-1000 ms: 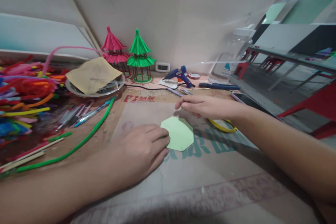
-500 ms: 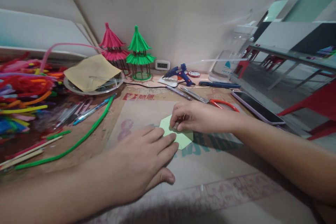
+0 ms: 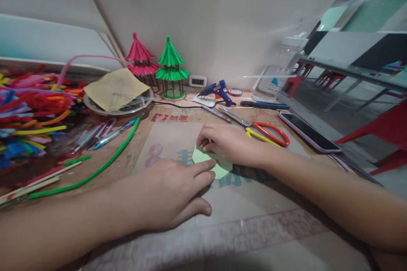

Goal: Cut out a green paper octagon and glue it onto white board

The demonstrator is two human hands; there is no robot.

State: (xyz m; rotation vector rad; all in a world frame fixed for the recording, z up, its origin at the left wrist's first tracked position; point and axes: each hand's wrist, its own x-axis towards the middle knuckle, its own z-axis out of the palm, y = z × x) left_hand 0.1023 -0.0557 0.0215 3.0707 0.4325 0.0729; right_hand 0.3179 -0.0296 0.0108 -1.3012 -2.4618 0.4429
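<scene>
A light green, many-sided piece of paper (image 3: 224,168) lies flat on the printed cardboard (image 3: 222,237) in front of me. My left hand (image 3: 178,192) rests with its fingertips on the paper's near left part, fingers stretched and thumb apart. Over the paper's far left edge, my right hand (image 3: 219,142) has its fingers curled and pinched together. Whatever sits between those fingertips is hidden. Just beyond the right wrist lie scissors (image 3: 270,131) with red and yellow handles.
Pink (image 3: 140,57) and green pagoda models (image 3: 172,70) stand by the wall, near a small clock (image 3: 197,81) and blue glue gun (image 3: 219,91). Left are a heap of pipe cleaners (image 3: 32,114) and a dish (image 3: 108,112). A phone (image 3: 308,132) and bottle (image 3: 273,78) are right.
My right hand has moved left to the paper's far left edge, uncovering more of the scissors' handles. My left fingers have bent and drawn back slightly. The view has shifted a little.
</scene>
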